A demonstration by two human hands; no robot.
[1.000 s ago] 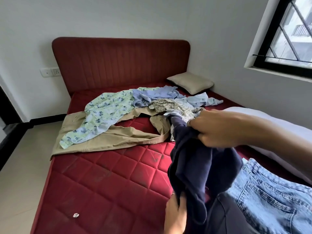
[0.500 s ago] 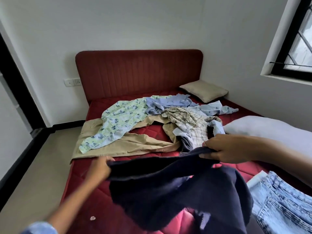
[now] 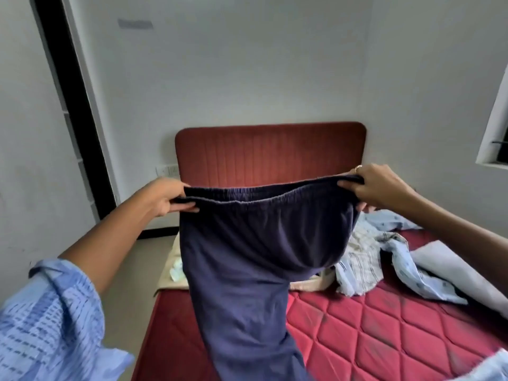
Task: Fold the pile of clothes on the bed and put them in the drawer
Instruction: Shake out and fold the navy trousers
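Two walls, pale and plain, meeting behind a red quilted mattress point(image 3: 384, 320) and a ribbed red headboard point(image 3: 270, 152). Dark door frame point(image 3: 74, 105) running down at far left; corner of a window point(image 3: 494, 144) at far right. Held up in mid-frame, clear of the mattress at the waist: navy trousers point(image 3: 247, 270) with an elastic waistband, stretched wide between both hands, legs hanging straight down and out past the bottom edge. Behind and right of the trousers, lying on the mattress: a loose pile of clothes point(image 3: 365, 259), checked and pale blue fabric tangled together, with a strip of beige cloth point(image 3: 308, 283) showing just under the hanging navy seat. Pale grey pillow point(image 3: 450, 268) beside the pile, near the right edge. Blue patterned sleeve point(image 3: 46, 314) bunched at lower left, forearm bare above it. Left hand point(image 3: 165, 199) gripping the left end of the waistband, fingers curled under, thumb on top. Right hand point(image 3: 376, 188) pinching the right end likewise, a ring point(image 3: 358, 168) on one finger. Hands well apart, level with each other. Wall socket point(image 3: 167, 170) peeking out just left of the headboard.
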